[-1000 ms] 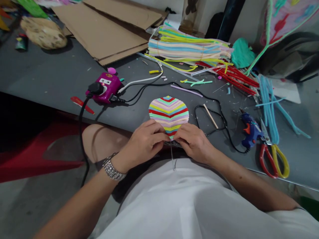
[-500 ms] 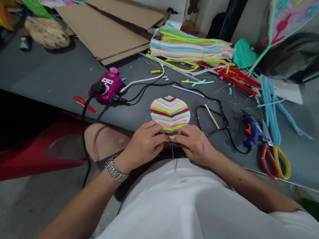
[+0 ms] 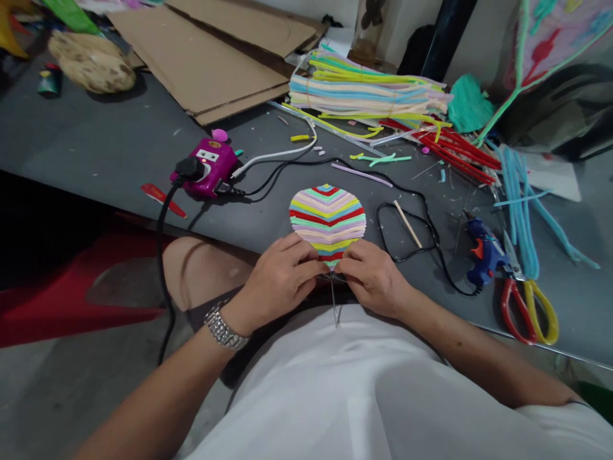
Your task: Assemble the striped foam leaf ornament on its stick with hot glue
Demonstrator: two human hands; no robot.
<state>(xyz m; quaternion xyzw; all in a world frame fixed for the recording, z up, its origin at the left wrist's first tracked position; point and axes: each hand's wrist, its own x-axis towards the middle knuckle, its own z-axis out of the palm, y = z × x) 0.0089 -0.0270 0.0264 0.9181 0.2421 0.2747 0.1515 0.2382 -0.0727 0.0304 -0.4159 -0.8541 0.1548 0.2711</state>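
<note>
A round panel [image 3: 328, 217] covered in V-shaped rows of coloured pipe cleaners lies at the table's front edge, tipped toward me. My left hand [image 3: 287, 271] pinches its lower left rim between thumb and fingers. Opposite it, my right hand [image 3: 371, 275] grips the lower right rim. The two sets of fingertips nearly meet at the panel's bottom point. From there a thin wire [image 3: 334, 297] runs down toward the white shirt. The fingers cover part of the lower rows, and the panel's underside is hidden.
Right of the panel lie a wooden stick [image 3: 407, 224], a blue glue gun [image 3: 486, 249] with its black cord, and scissors [image 3: 520, 306]. Bundled pipe cleaners [image 3: 368, 92] and cardboard sheets [image 3: 205, 57] are behind. A purple power adapter [image 3: 208, 166] sits at left.
Almost nothing differs. Both hands keep their hold on the panel's lower rim, and the view has shifted very slightly.
</note>
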